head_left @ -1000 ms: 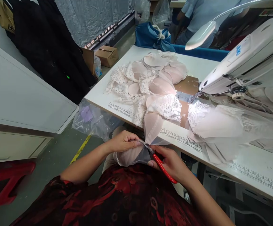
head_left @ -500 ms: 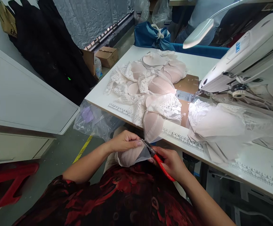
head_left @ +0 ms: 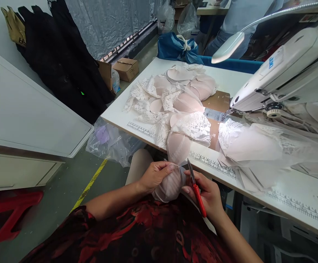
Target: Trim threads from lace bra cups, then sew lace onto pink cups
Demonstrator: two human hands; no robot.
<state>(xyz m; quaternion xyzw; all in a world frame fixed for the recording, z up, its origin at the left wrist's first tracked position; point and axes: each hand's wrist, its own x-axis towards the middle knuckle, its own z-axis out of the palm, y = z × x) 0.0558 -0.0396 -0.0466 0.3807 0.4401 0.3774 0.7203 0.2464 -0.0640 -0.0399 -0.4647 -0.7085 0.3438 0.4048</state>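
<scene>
My left hand [head_left: 156, 176] is closed on a pale pink bra cup [head_left: 170, 186] held just below the table's front edge. My right hand [head_left: 207, 191] grips small red-handled snips [head_left: 195, 186], blades pointing up beside the cup. A chain of lace-trimmed cups [head_left: 179, 120] trails from the held cup up over the white table [head_left: 285, 197] toward the sewing machine [head_left: 290, 73]. More pink cups under clear plastic [head_left: 254, 144] lie under the machine arm.
A lamp [head_left: 227, 47] hangs over the needle area. Another person in blue [head_left: 235, 18] sits at the far side. A blue bag [head_left: 175, 47], a cardboard box [head_left: 126, 67], a plastic bag [head_left: 106, 140] and a red stool [head_left: 8, 215] stand on the floor at left.
The snips have come away from the fabric and now point upward. My left hand has shifted right and gathered the cup closer to the table edge.
</scene>
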